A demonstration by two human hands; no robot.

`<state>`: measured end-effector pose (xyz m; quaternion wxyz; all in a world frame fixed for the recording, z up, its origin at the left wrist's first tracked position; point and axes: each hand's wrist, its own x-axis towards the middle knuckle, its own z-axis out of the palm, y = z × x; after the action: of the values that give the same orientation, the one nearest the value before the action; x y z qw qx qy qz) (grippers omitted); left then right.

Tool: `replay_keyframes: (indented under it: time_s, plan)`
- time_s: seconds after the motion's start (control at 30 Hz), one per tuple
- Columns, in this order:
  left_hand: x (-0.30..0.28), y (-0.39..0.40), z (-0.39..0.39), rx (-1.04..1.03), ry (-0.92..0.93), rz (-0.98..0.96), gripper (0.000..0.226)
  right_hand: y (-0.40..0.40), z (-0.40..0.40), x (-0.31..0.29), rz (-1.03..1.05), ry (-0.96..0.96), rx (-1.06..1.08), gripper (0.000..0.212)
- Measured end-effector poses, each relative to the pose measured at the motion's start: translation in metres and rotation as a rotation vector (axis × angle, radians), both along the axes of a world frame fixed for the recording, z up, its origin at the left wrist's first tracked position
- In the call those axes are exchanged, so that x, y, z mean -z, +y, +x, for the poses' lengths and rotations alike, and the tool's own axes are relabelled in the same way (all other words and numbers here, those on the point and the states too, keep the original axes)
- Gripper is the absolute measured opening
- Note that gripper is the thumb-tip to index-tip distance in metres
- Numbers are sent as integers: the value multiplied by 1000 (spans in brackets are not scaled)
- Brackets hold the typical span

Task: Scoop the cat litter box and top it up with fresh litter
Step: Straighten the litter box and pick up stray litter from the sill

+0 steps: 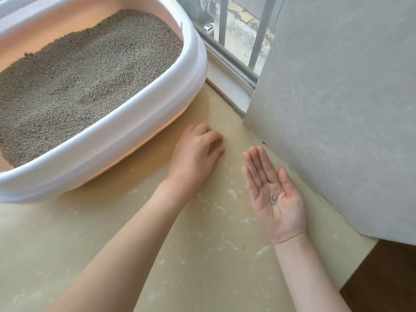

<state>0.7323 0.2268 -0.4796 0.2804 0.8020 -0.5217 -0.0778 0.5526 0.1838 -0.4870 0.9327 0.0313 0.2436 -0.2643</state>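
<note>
Grey granular litter (85, 73) fills the litter box (126, 136), white rim over peach tub, sitting upper left on a beige floor (157, 255) with pale scuffs. Left hand (195, 152) palm-down on the floor just beside the box's near corner, fingers curled at the tips; whether they pinch anything is hidden. Right hand (273, 194) flat, palm up, fingers straight, a few stray pellets (272, 198) resting in the palm. Grey wall panel (337, 109) close on the right; window railing (243, 30) behind.
</note>
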Motion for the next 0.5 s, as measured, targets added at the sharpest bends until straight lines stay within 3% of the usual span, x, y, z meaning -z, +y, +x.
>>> replay_keyframes:
  time_s: [0.1, 0.23, 0.4, 0.5]
  plan:
    - [0, -3, 3, 83, -50, -28, 4, 0, 0, -1, -1, 9, -3, 48]
    - [5, -8, 5, 148, -94, -33, 9, -2, 1, -1, 45, 1, -6, 48]
    - [6, -10, 4, 214, -68, 83, 6, -2, 0, 5, 42, -2, -14, 47]
    - [1, -12, -1, 203, -69, 112, 23, -3, 1, 3, 53, -4, -12, 49]
